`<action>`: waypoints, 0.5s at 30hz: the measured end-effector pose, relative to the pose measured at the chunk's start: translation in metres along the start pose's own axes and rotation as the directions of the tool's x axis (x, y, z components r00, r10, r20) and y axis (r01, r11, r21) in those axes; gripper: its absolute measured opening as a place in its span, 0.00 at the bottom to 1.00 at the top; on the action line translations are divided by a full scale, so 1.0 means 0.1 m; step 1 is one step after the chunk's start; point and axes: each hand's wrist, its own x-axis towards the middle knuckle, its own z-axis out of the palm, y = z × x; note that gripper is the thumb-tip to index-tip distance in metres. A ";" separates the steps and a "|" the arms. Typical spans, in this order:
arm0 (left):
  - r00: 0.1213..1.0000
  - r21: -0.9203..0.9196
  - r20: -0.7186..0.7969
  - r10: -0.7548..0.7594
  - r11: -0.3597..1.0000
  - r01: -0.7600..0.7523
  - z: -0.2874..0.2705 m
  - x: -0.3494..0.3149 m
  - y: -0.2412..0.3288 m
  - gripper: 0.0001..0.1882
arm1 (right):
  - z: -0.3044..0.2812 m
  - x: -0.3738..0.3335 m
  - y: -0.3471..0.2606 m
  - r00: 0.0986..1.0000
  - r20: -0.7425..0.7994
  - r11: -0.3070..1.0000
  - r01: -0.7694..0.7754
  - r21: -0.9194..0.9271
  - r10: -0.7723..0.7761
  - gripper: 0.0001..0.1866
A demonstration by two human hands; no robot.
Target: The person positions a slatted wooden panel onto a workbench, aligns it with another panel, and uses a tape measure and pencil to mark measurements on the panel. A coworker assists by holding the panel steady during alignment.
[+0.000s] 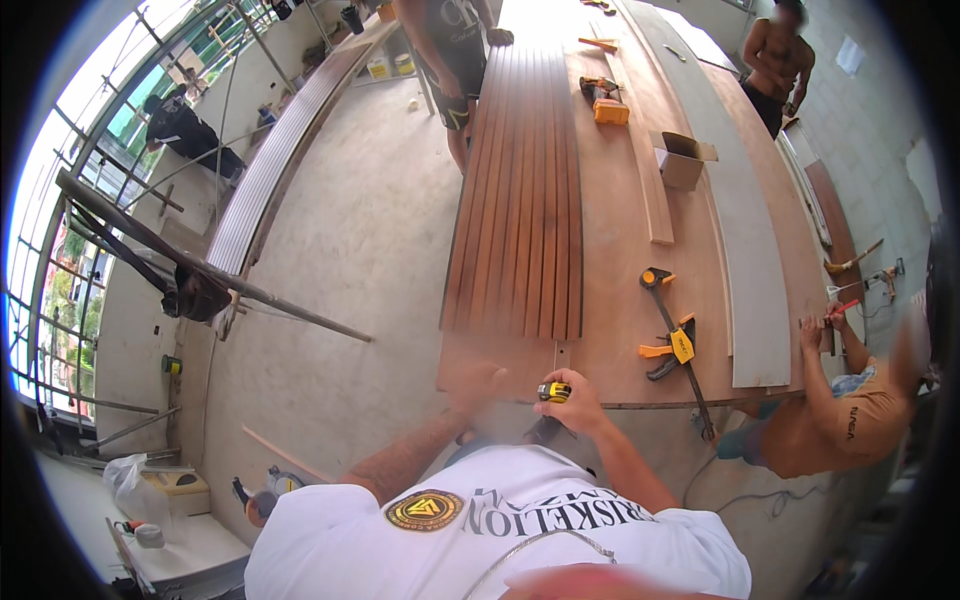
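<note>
My right hand (581, 405) is closed around a yellow and black tape measure (554, 392) at the near edge of the worktable. A short pale strip (563, 355) lies just beyond it, by the end of a brown slatted wood panel (520, 220); whether it is the tape's blade I cannot tell. My left hand (480, 385) is over the table's near left corner, close to the panel's end. Blur smears its fingers, so their pose is unclear.
On the plywood tabletop (620, 300) lie a bar clamp (680, 345), a cordless drill (606, 103), an opened cardboard box (682, 162) and long boards (750, 290). Co-workers stand at the panel's far end and back right; another leans in at right. A metal pole (290, 310) juts in from the left.
</note>
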 end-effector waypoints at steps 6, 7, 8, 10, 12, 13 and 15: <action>0.882 -0.511 0.455 -0.124 0.775 0.373 0.16 -0.22 0.46 0.19 | 0.18 -0.05 -0.18 0.971 0.041 0.910 0.234 -0.343 -0.235 0.29; 0.868 -0.490 0.483 -0.117 0.786 0.378 0.14 -0.21 0.46 0.20 | 0.19 -0.06 -0.20 0.964 0.067 0.890 0.262 -0.372 -0.256 0.28; 0.847 -0.454 0.517 -0.122 0.800 0.392 0.11 -0.19 0.45 0.21 | 0.19 -0.06 -0.21 0.956 0.096 0.869 0.292 -0.401 -0.277 0.28; 0.822 -0.382 0.558 -0.119 0.842 0.381 0.05 -0.15 0.39 0.22 | 0.19 -0.07 -0.22 0.952 0.151 0.823 0.306 -0.479 -0.266 0.29; 0.803 -0.348 0.592 -0.064 0.879 0.326 0.00 -0.14 0.33 0.24 | 0.18 -0.09 -0.20 0.950 0.210 0.771 0.312 -0.555 -0.233 0.30; 0.802 -0.329 0.591 -0.083 0.883 0.334 0.01 -0.14 0.31 0.21 | 0.17 -0.10 -0.19 0.953 0.186 0.769 0.302 -0.563 -0.238 0.30; 0.791 -0.330 0.607 -0.073 0.883 0.335 0.06 -0.20 0.28 0.16 | 0.16 -0.13 -0.16 0.954 0.173 0.787 0.300 -0.539 -0.245 0.30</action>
